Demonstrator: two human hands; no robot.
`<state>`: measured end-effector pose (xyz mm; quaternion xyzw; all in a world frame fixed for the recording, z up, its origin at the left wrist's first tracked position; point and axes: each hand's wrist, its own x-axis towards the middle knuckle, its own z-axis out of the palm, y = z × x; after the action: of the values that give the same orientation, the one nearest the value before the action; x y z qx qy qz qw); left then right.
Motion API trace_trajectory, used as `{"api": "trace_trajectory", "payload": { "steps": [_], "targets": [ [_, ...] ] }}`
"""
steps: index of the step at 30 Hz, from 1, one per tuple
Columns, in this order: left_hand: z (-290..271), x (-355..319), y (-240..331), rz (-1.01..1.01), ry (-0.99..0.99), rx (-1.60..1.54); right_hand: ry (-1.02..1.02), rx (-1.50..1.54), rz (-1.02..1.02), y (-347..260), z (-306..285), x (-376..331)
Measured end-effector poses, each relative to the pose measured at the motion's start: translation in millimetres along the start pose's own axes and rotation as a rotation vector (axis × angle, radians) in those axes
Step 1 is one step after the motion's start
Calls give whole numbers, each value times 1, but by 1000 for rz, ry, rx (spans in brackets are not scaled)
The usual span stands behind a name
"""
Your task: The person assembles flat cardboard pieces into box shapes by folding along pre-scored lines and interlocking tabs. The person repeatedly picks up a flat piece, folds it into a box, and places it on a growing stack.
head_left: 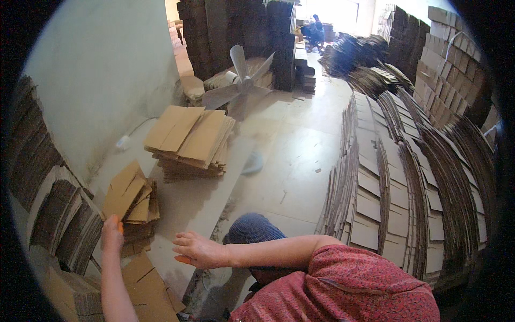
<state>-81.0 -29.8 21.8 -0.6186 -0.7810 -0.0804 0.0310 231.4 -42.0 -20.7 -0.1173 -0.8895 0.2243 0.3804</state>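
Note:
My left hand [112, 234], with an orange cover on a digit, is closed at the near corner of a brown cardboard sheet [123, 189]. That slit sheet lies tilted over a short stack of cut cardboard pieces [140, 229]. To the right, my right hand [201, 250] hovers with its fingers apart and nothing in them; it also wears an orange cover. Beyond the short stack sits a taller pile of folded cardboard pieces [185, 137]. More slotted cardboard [153, 284] lies close to me, between my forearms, partly hidden by the left one.
A fan with large grey blades [244, 85] stands ahead. Long rows of stacked cardboard [394, 182] fill the right side. Dark cardboard bundles [61, 220] lean along the left wall [115, 70]. My knee in dotted blue cloth [255, 228] juts forward. Another person [315, 33] sits far off.

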Motion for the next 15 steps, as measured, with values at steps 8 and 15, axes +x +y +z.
{"api": "trace_trajectory", "payload": {
  "steps": [8, 15],
  "targets": [
    [4, -55, -26, -229, 453, -679, 200, -81, -162, -17, 3, 48],
    [-55, -100, -40, -93, 738, -269, 108, -173, -124, -56, 4, 50]
  ]
}}
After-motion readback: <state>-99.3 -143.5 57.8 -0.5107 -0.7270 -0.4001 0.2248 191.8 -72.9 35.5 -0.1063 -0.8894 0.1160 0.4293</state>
